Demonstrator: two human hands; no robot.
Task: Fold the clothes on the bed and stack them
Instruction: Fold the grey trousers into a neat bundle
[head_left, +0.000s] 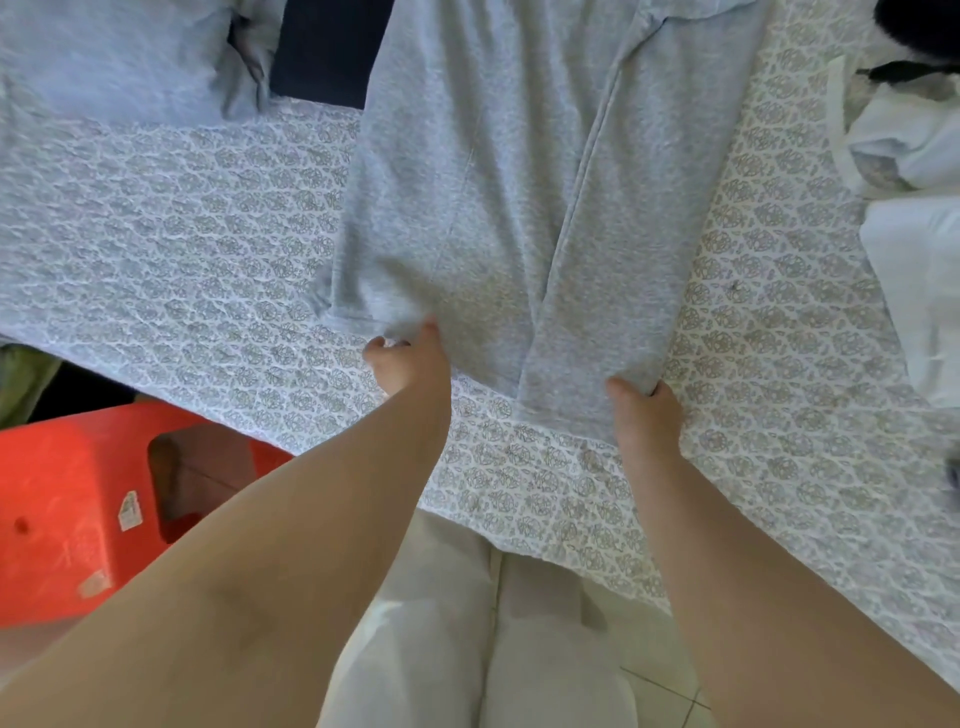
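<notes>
A long grey heathered knit garment (519, 182), apparently a shirt with one side already turned in along a lengthwise crease, lies spread flat on the bed's pale sheet printed with small leaf-like motifs (182, 218), its long axis running straight away from the person, near hem toward the bed edge and far end out of view at the top. The left hand (410, 358) pinches the near left corner of the hem, fingers curled into the fabric, and the right hand (644, 410) grips the near right corner, thumb and fingers clamped round the folded edge. Holding both corners likely keeps the hem taut and square, so the cloth can be lifted and folded away along its length (a guess from the grip). A crumpled grey garment (119, 57) waits at the far left, white folded cloth (914, 208) at the right, and an orange plastic stool (78, 509) stands beside the bed.
</notes>
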